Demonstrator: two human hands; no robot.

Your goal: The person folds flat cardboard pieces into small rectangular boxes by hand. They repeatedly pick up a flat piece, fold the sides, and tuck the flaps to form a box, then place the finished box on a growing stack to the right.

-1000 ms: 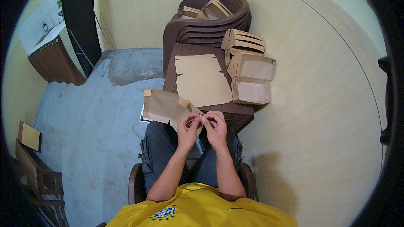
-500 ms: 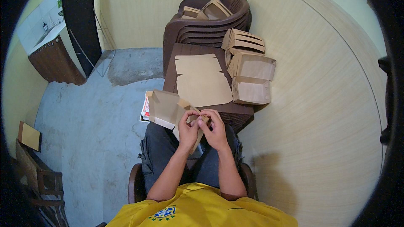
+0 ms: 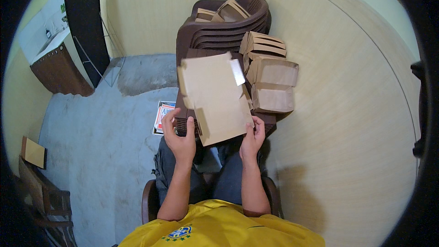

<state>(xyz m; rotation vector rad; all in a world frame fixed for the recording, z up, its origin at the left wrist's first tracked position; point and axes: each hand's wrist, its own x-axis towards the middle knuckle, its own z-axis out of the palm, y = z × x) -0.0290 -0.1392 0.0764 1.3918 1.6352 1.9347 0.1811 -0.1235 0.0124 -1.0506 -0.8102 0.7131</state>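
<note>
Cardboard sheet: a flat brown cardboard sheet (image 3: pixel 215 96) with small flaps along its edges, held up near the middle of the frame, tilted, its lower corner pointing down toward the lap; a pale glossy strip sits near its upper right edge.
Left hand: the left hand (image 3: pixel 179 138) grips the sheet's lower left edge, thumb lying on the near face, fingers curled behind it, closed on the cardboard.
Right hand: the right hand (image 3: pixel 252 138) pinches the lower right edge, fingers pressed together on the sheet.
Behind the sheet: a dark brown table (image 3: pixel 270 120), mostly hidden by the cardboard, just above the knees.
Folded boxes: a pile of brown folded boxes (image 3: pixel 270 80) lies on the table to the right of the sheet, right of centre.
Chairs: a stack of dark brown plastic chairs (image 3: pixel 224 29) stands beyond the table at the upper middle, with more cardboard pieces (image 3: pixel 224 13) on the top seat.
Floor: a red and white booklet (image 3: pixel 161 115) lies on the grey floor (image 3: pixel 100 146) just left of the table.
Upper left: a sink counter (image 3: pixel 55 61) against the wall.
Lower left: a wooden chair (image 3: pixel 43 192) with a tan envelope (image 3: pixel 34 152) just above it.
</note>
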